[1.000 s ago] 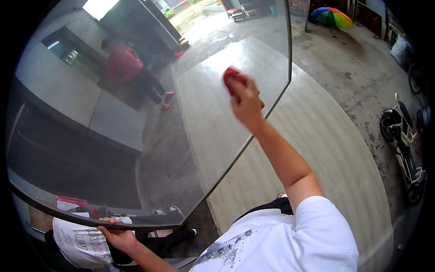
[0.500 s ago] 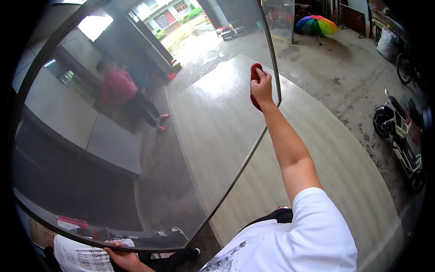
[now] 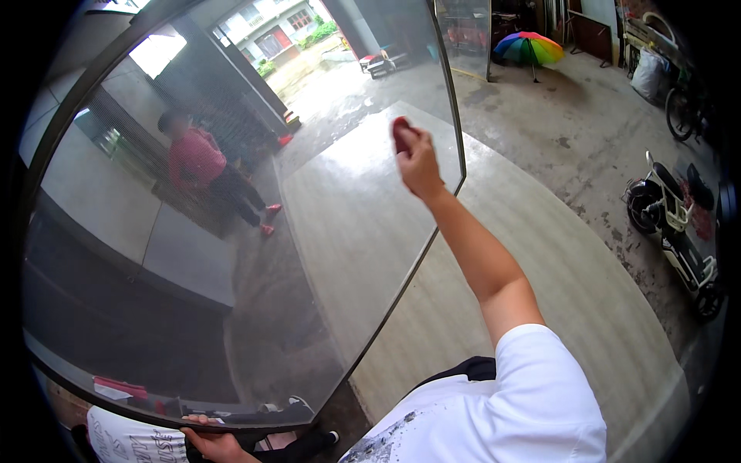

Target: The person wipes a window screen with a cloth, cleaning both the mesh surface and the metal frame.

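A large see-through panel in a dark frame, with a fine mesh look at its upper left, stands tilted before me. My left hand grips the frame's bottom edge, fingers over the rim and thumb below. With the arm stretched out, my right hand is closed around a red oval pad, slightly blurred. The pad lies over the panel's upper right part, left of the frame's right side; whether it touches the surface I cannot tell.
Through the panel shows a person in a red top. Someone in a printed white shirt is below the frame at lower left. At right are a rainbow umbrella, a white scooter and a white sack. A pale board lies underneath.
My right hand and the red pad have moved left and slightly down, away from the frame's right side. My left hand keeps its hold on the frame. The view has shifted slightly.
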